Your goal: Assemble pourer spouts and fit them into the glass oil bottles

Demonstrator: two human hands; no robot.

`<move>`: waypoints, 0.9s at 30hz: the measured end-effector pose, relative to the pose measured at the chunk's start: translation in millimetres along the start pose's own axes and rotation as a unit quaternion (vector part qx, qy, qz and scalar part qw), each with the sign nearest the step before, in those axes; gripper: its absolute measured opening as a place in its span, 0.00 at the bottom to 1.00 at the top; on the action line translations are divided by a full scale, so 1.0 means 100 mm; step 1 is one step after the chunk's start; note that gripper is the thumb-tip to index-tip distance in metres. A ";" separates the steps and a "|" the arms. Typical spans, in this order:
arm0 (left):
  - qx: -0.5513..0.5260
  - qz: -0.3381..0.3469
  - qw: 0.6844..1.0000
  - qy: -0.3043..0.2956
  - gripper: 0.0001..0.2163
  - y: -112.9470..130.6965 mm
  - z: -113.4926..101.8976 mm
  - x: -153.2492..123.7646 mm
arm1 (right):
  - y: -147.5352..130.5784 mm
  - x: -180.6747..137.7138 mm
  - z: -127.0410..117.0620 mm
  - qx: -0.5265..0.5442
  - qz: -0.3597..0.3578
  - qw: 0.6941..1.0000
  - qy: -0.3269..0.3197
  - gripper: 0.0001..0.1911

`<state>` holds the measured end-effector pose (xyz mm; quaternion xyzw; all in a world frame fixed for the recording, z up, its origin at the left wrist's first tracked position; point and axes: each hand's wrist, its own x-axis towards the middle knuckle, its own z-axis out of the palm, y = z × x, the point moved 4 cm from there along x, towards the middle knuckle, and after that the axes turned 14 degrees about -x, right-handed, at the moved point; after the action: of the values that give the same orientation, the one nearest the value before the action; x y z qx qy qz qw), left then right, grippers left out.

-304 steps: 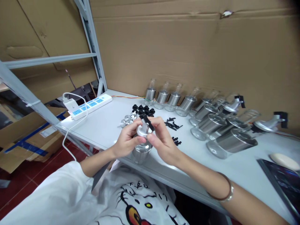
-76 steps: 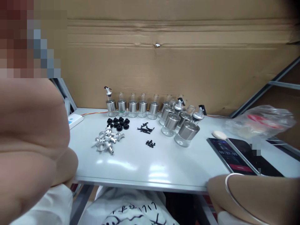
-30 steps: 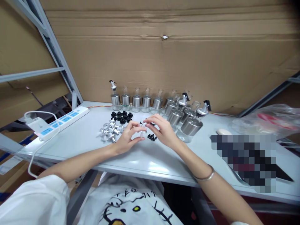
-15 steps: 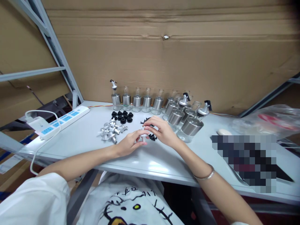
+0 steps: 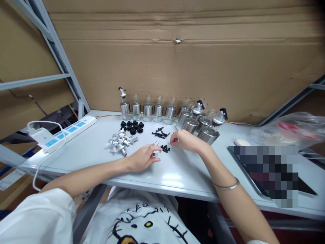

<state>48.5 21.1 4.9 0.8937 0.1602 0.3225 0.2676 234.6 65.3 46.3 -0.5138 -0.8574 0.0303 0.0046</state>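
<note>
steadying the silver fitting (image 5: 156, 155) matters most here, i would judge: a light pinch low around it, spout end up, leaves its top exposed and stops the left hand (image 5: 142, 158) from getting in the way. the small black pieces (image 5: 165, 148) look apt to roll or skip, so they are best touched with fingertips alone, from the edge of the cluster.

the left thumb and fingers part only by the fitting's own width, closed about it over the middle of the table (image 5: 96, 142). with the fitting as the clock's centre, the right hand (image 5: 185, 139) is at two o'clock, just beyond the small black pieces in that same direction. its fingers curl inward, tips close together; whether anything sits between them, i cannot tell. black levers (image 5: 160, 135) lie near twelve, black stoppers (image 5: 129, 127) between ten and eleven, loose silver fittings (image 5: 121, 140) around half past nine.
</note>
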 end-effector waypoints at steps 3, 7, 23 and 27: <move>-0.013 -0.020 1.000 -0.012 0.12 -0.01 0.00 0.01 | 0.01 -0.01 0.08 -0.017 0.006 0.999 -0.034 0.08; 0.000 -0.035 0.999 0.001 0.10 -0.01 -0.02 0.05 | -0.02 -0.02 0.13 -0.021 0.008 0.999 -0.049 0.10; -0.003 0.007 1.000 -0.029 0.14 0.04 0.00 0.06 | -0.12 -0.04 0.00 0.071 -0.014 0.997 -0.011 0.05; -0.007 0.009 1.000 -0.018 0.13 0.05 0.00 0.06 | -0.21 -0.09 -0.11 0.236 -0.068 0.969 0.016 0.03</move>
<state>53.8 20.0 10.6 0.8990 0.1448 0.3098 0.2738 220.7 48.2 58.8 -0.4392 -0.8587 0.2229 0.1415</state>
